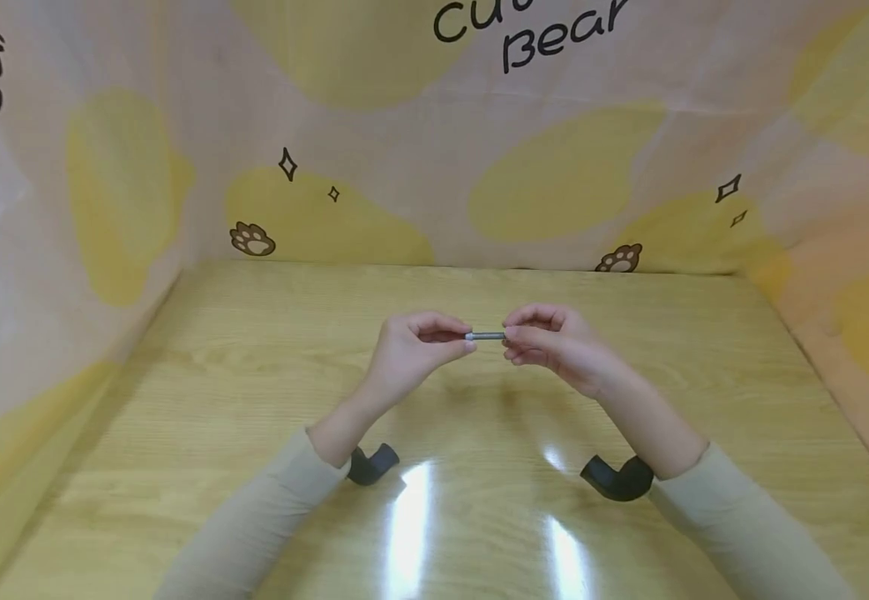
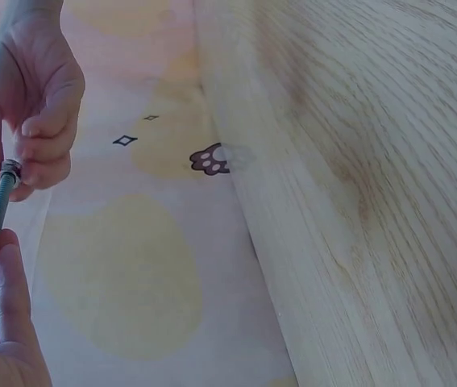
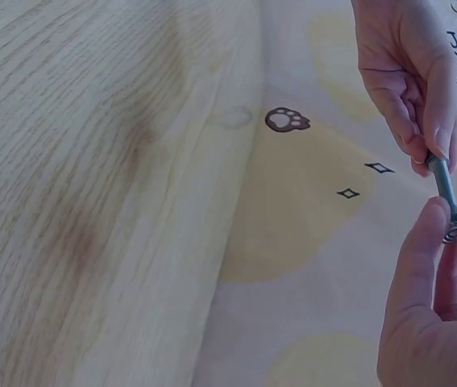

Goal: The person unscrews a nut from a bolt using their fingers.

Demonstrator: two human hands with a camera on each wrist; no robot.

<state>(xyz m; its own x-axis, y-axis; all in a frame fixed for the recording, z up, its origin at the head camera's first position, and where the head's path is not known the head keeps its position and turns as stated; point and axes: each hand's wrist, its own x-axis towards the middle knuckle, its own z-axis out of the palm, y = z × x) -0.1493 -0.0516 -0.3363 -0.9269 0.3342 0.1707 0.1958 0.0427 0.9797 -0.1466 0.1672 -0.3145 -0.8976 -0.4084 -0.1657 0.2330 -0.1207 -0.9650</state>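
Observation:
Above the table, both hands meet at a slim metal bolt [image 1: 488, 336] that lies level between them in the head view. My left hand [image 1: 412, 350] pinches one end of the bolt between thumb and fingers, covering part of it. At the other end, my right hand [image 1: 557, 346] has thumb and fingertips at a small silver nut [image 3: 454, 232]. The right wrist view shows this nut as a ring around the bolt's end, between the right thumb and a finger. Threads show along the bolt's shank [image 2: 2, 197] in the left wrist view.
The wood-grain table [image 1: 254, 375] spreads beneath both hands. A patterned cloth [image 1: 404, 183] with yellow patches and paw prints rises behind the table and along both sides. Black curved pieces [image 1: 617, 479] jut out near both wrists.

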